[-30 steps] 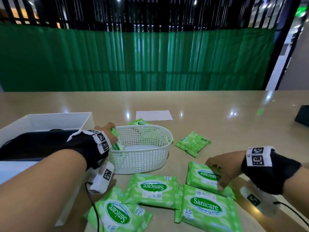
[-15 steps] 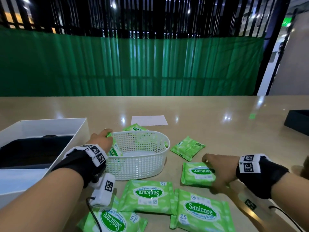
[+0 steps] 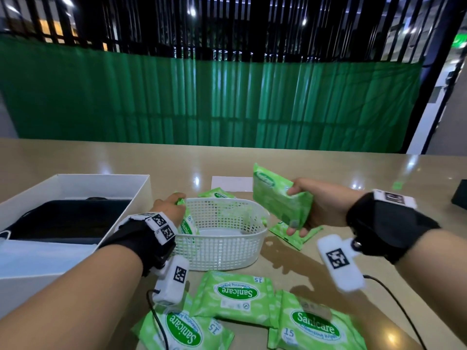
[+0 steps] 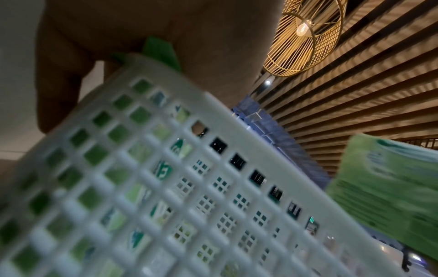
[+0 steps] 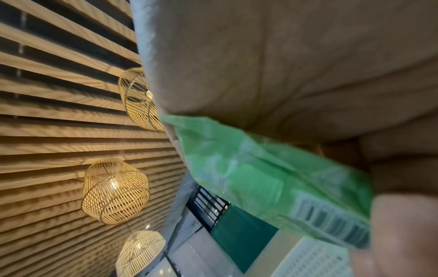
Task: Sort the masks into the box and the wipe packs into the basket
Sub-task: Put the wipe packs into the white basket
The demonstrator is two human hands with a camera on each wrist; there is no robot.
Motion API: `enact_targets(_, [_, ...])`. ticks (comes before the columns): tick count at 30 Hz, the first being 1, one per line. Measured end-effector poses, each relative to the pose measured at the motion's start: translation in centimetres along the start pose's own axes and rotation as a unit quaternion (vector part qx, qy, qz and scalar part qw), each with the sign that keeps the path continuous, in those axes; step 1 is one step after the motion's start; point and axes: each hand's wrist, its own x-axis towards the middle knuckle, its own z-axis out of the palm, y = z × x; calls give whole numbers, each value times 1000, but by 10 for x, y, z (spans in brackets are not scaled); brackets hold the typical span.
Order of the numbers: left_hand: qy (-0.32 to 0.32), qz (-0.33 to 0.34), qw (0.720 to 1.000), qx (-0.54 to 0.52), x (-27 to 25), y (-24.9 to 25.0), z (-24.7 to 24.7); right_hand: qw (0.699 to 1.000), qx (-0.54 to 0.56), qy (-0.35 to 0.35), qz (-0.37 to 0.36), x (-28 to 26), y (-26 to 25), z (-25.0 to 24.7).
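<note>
Aloft, right hand [image 3: 313,205] clasps wipe pack [image 3: 280,198]; left hand [image 3: 169,207] pinches another pack [image 3: 188,223].

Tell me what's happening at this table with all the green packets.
A person is sorting wipe packs. Their right hand holds a green wipe pack in the air beside the white basket, not yet dropped in. Their left hand holds another pack upright against the inside of the basket's left wall. Three Sanicare packs lie on the table in front, others beyond the basket. The white box on the left holds something dark.
</note>
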Motion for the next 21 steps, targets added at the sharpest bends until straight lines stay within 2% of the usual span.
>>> enact_targets(3, [7, -2, 1000, -8, -2, 0, 0, 999, -1, -31, 44, 28, -15, 27])
enact_targets(8, [15, 6, 999, -33, -5, -2, 1, 996, -2, -10, 92, 63, -28, 64])
enact_targets(11, [15, 14, 1000, -7, -7, -2, 1, 989, -94, -30, 111, 76, -30, 77])
enact_targets(14, [4, 18, 1000, 22, -10, -2, -1, 975, -192, -59, 99, 79, -31, 88])
enact_targets(16, [-4, 18, 999, 28, -12, -1, -3, 942, -319, -69, 75, 78, -27, 93])
enact_targets(19, [-11, 15, 999, 44, -20, 3, -5, 843, -531, -79, 28, 76, -17, 93])
enact_targets(21, [14, 30, 997, 69, -30, 8, -8, 823, -562, -84, 9, 78, -7, 91])
